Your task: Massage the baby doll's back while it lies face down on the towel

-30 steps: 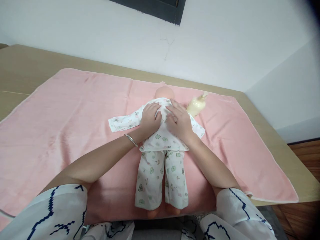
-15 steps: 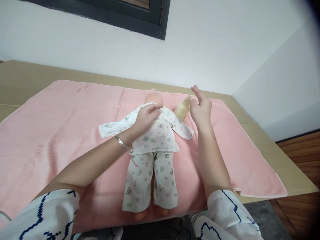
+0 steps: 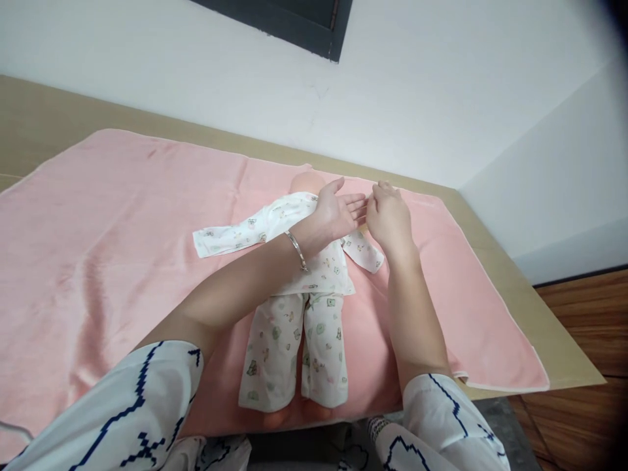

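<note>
A doll (image 3: 307,182) lies on its back or front, I cannot tell which, in a white printed top (image 3: 326,275) and matching trousers (image 3: 277,347). My left hand (image 3: 338,210) is held over the doll's upper body, palm turned up and fingers stretched towards my right hand. With fingers curled, my right hand (image 3: 391,219) is beside those fingertips, just past the doll's right-side sleeve (image 3: 364,253). A sliver of the baby bottle (image 3: 364,228) shows between my hands. The rest of it is hidden, so whether my right hand grips it is unclear.
A pink blanket (image 3: 147,216) with some creases covers most of the tan table (image 3: 564,353). Behind it rises a white wall (image 3: 402,98) with a dark window frame (image 3: 318,36). Wooden panelling (image 3: 589,327) stands at the right.
My left hand has moved right, off the doll's chest, and turned palm up. My right hand's raised fingers have curled beside the bottle, which is now mostly hidden. The view has tilted slightly.
</note>
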Action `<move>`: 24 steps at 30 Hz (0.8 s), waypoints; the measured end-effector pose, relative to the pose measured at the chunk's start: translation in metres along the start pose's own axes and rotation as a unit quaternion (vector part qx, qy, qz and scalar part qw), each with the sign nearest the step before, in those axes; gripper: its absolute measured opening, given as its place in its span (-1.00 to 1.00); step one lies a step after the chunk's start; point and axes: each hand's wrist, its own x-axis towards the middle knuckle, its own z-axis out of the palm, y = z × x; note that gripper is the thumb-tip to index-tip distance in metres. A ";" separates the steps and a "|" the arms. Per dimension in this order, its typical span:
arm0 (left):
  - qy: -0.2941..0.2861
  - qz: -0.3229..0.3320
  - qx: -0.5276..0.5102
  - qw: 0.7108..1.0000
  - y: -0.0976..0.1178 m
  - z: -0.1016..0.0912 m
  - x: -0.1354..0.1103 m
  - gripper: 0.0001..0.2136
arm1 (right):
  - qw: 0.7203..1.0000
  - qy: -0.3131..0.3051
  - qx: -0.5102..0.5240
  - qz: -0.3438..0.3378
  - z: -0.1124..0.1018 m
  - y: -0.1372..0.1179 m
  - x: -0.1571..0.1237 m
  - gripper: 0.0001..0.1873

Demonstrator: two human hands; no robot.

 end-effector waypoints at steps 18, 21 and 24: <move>-0.010 -0.022 0.019 1.000 0.028 -0.040 -0.099 -0.47 | 0.987 -0.009 -0.106 0.117 0.002 -0.017 0.017 -0.55; -0.009 -0.019 0.042 0.999 0.034 -0.037 -0.111 -0.48 | 0.988 -0.001 -0.109 0.111 0.003 -0.015 0.015 -0.56; -0.023 -0.001 0.094 0.995 0.037 -0.034 -0.120 -0.47 | 0.989 0.011 -0.095 0.112 0.003 -0.011 0.014 -0.58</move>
